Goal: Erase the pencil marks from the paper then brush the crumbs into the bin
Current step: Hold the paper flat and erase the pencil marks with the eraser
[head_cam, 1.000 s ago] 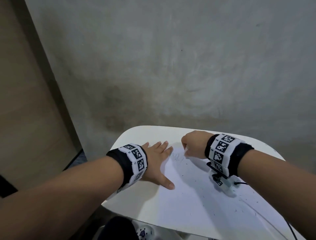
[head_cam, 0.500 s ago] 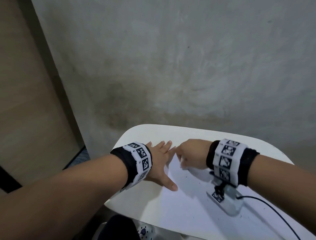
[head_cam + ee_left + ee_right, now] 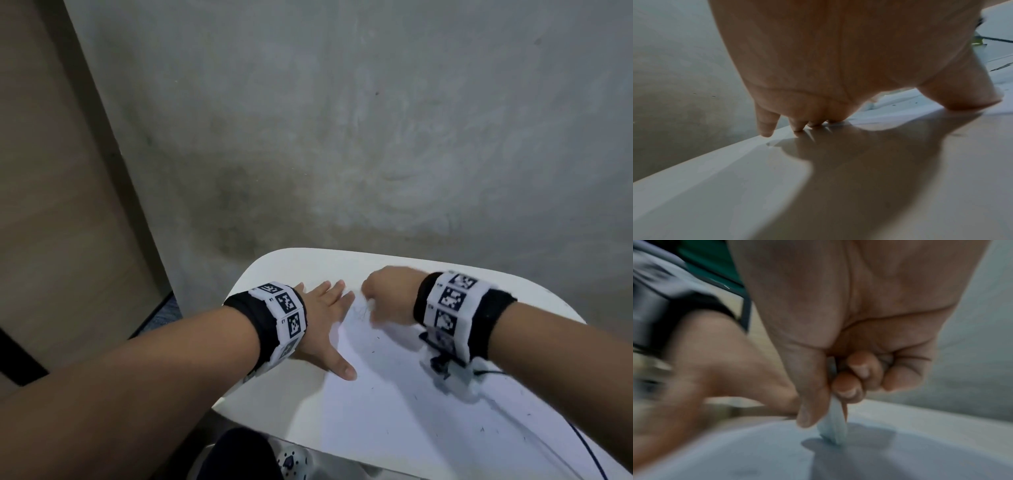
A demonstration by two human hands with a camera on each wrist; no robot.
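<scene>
The left hand (image 3: 322, 318) lies flat on the white tabletop (image 3: 294, 270), fingers (image 3: 765, 125) straight and spread, pressing down the left edge of the paper (image 3: 394, 404). The right hand (image 3: 390, 294) is curled in a fist, and its thumb and fingers (image 3: 846, 386) pinch a small white eraser (image 3: 833, 426). The tip of the eraser touches the paper near the top, by some faint pencil marks (image 3: 359, 310). Little dark crumbs (image 3: 476, 428) are scattered over the paper. I cannot see the bin.
</scene>
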